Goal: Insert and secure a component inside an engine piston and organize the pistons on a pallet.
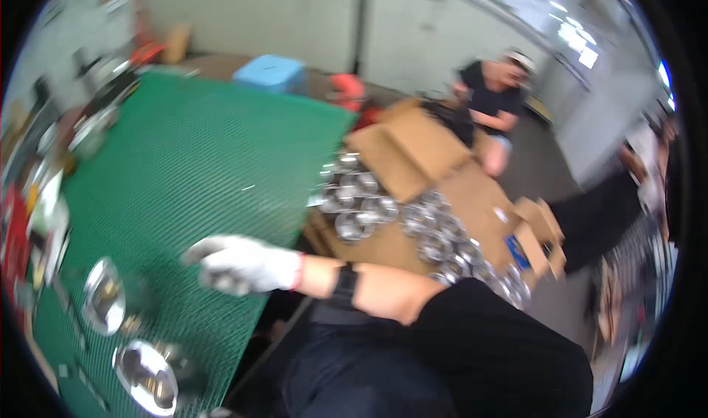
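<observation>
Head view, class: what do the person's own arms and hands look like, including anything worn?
The right hand wears a white glove, greyer around the fingers, with a red edge at its cuff. A black band circles the forearm; a black sleeve covers the upper arm. The left hand cannot be made out.

No lettering, label, number or sign can be read.

From here the two bowls (146, 380) are mirror-bright metal, smooth and glossy, on a green mat (221, 152) with a rough, ribbed-looking surface. The white glove (254, 264) is matt cloth, the sleeve (509, 344) dull black fabric; the open box (424, 145) is plain matt cardboard, the blue stool (271, 71) smooth plastic.
</observation>
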Demonstrator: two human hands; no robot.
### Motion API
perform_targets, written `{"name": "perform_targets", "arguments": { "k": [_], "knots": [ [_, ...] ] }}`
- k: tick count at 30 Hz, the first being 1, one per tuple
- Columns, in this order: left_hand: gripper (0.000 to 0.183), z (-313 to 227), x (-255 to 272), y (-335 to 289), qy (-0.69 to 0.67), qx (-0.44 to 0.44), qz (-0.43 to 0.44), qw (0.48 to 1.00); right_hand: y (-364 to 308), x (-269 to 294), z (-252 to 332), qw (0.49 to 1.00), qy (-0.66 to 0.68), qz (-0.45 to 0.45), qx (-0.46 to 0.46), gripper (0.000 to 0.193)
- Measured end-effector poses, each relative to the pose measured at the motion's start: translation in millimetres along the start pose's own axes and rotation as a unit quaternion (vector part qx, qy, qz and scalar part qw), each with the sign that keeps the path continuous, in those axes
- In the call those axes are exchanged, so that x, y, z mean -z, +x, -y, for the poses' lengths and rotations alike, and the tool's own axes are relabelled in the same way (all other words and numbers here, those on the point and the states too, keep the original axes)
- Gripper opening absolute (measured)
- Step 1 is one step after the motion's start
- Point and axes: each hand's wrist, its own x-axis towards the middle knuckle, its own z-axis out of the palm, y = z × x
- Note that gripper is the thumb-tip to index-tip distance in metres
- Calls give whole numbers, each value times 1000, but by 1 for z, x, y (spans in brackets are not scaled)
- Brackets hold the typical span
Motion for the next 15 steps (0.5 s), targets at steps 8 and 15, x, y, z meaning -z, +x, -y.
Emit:
{"name": "perform_targets", "arguments": {
  "k": [8,15],
  "knots": [
    [42,29,33,25,230,76,-360,901,-34,30,0,992,120,-23,31,43],
    [56,44,82,77,345,-69,-154,923,-11,44,-9,990,35,-59,124,45]
  ]
}}
